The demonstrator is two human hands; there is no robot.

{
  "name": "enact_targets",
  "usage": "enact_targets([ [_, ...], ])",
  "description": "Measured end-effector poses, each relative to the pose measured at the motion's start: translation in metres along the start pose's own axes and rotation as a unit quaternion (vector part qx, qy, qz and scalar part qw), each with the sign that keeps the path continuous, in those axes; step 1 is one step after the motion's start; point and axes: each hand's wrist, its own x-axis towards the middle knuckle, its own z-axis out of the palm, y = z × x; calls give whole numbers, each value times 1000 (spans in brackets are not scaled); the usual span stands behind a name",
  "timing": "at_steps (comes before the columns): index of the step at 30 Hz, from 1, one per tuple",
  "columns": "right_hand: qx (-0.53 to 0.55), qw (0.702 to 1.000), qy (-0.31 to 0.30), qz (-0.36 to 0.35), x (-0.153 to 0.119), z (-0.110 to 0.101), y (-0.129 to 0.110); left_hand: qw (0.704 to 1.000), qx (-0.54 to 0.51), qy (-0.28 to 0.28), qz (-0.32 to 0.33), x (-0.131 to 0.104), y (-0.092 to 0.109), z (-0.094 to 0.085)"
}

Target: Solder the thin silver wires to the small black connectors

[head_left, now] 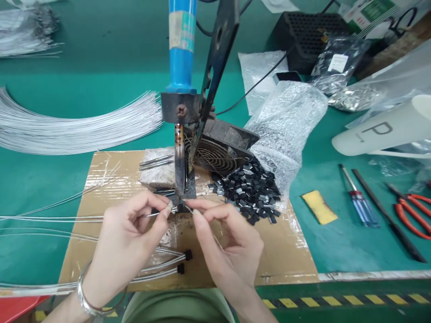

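Note:
My left hand (133,229) pinches the ends of thin white wires (84,219) that run in from the left. My right hand (230,240) pinches a thin grey strand, likely solder wire (189,208), its tail passing under the palm. Both sets of fingertips meet just below the tip of a blue-handled soldering iron (180,166), clamped pointing down on a black metal bracket (215,63). A small dark piece (181,207) sits between the fingertips, partly hidden. Below my left hand lie wires ending in black connectors (181,268).
A heap of small black connectors (252,193) lies on the cardboard (283,255), beside a fan (215,154). At left is a white wire bundle (84,130). On the right are a yellow sponge (319,207), screwdriver (362,202), black file-like tool (387,215) and red-handled pliers (411,211).

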Motion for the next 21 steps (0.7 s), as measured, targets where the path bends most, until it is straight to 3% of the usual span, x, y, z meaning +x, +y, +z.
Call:
enact_targets([
  [5, -58, 991, 120, 32, -2, -25, 10, 992, 100, -11, 75, -12, -14, -4],
  [10, -23, 992, 120, 28, -8, -51, 27, 974, 177, 53, 131, -20, -29, -25],
  [14, -21, 990, 127, 56, -11, -56, 32, 932, 320, 144, 88, 1, -49, -61],
  [17, -20, 991, 121, 56, -11, -54, 33, 926, 348, 137, 59, 24, -62, -81],
  [21, -38, 993, 109, 33, -10, -53, 37, 924, 358, 114, 68, 43, -73, -84],
])
